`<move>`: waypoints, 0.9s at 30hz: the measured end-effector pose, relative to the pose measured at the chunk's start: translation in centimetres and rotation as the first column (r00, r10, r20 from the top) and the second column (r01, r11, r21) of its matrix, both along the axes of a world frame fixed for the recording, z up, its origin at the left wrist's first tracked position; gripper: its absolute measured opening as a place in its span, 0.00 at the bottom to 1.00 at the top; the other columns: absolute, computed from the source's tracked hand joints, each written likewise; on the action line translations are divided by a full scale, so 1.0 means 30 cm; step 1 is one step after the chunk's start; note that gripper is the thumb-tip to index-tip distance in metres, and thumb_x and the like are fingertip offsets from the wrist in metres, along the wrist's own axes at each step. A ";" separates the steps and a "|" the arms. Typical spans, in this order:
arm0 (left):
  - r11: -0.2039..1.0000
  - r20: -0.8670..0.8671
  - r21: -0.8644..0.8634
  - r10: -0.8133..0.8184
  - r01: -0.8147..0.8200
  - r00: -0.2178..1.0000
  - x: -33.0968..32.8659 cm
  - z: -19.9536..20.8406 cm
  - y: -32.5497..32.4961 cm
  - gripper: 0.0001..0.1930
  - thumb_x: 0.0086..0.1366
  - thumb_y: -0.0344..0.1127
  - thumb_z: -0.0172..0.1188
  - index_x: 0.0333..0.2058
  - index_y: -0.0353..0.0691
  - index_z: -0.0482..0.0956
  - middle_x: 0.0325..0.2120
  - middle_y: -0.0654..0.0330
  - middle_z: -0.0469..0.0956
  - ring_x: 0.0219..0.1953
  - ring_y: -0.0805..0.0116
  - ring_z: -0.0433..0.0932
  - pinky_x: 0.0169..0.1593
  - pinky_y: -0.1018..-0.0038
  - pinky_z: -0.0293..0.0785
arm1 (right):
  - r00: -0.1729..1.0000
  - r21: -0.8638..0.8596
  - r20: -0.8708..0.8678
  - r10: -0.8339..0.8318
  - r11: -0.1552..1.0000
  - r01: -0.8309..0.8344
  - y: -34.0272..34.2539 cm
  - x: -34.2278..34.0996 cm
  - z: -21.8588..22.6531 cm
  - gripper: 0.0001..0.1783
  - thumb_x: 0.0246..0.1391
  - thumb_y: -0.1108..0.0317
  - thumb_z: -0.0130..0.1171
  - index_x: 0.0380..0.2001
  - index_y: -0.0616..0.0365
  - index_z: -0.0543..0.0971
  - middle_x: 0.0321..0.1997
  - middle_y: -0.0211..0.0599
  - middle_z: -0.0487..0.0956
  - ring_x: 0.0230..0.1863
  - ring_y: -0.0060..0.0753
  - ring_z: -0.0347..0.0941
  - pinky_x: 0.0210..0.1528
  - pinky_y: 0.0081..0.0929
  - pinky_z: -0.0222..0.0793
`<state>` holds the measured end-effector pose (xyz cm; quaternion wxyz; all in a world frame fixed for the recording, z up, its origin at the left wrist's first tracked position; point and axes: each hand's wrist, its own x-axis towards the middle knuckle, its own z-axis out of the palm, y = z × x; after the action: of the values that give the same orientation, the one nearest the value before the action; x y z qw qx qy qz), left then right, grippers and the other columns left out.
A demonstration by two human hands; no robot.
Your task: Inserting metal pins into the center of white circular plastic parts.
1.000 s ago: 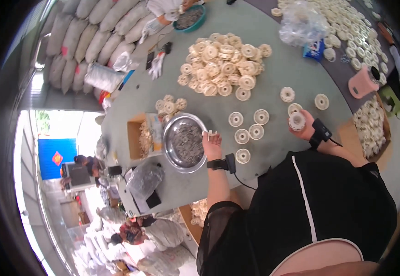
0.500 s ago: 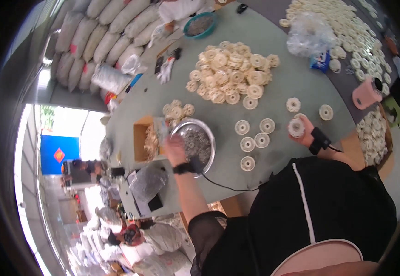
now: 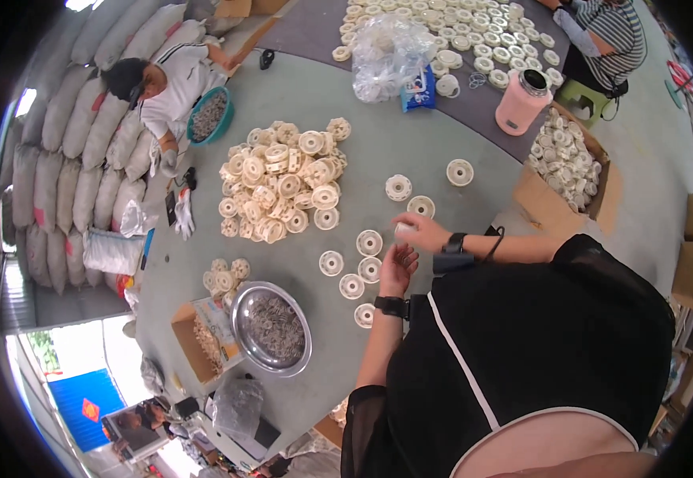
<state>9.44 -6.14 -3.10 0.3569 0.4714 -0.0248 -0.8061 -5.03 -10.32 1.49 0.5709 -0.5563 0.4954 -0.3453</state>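
Note:
My right hand [image 3: 424, 234] grips a cream plastic wheel [image 3: 404, 231], seen edge-on and partly covered by the fingers. Just below it, my left hand [image 3: 396, 271] has its fingers curled upward. Whatever small piece it may hold is too small to make out. Several loose wheels [image 3: 352, 286] lie on the table left of my hands, and a few more, such as one wheel [image 3: 421, 207], lie just beyond them. Further left stands a shiny metal bowl [image 3: 306, 338] of small grey metal parts, which look like springs.
A heap of cream wheels [image 3: 283, 179] covers the middle of the green table. A cardboard box [image 3: 189, 350] of small parts stands beside the bowl. At right are a pink bottle [image 3: 513, 111] and a box of wheels [image 3: 565, 163]. A co-worker [image 3: 175, 76] leans by a teal basin [image 3: 223, 127].
My left hand has left the metal bowl and come across to my right hand. The right hand has turned its wheel edge-on. My view has swung, bringing a co-worker into sight at far left.

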 end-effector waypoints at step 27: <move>0.768 0.695 -0.538 0.170 0.348 0.699 0.006 0.100 -0.069 0.13 0.54 0.28 0.47 0.39 0.32 0.68 0.19 0.59 0.71 0.16 0.74 0.68 0.20 0.81 0.65 | 0.965 0.511 0.253 0.071 0.837 -0.195 -0.081 -0.080 -0.060 0.23 0.42 0.50 0.50 0.41 0.49 0.68 0.39 0.43 0.70 0.41 0.39 0.67 0.42 0.38 0.62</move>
<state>9.61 -8.21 -0.09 0.4138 0.5930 -0.4543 -0.5203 -7.43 -12.75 -0.32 0.7773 -0.3671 0.4638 -0.2144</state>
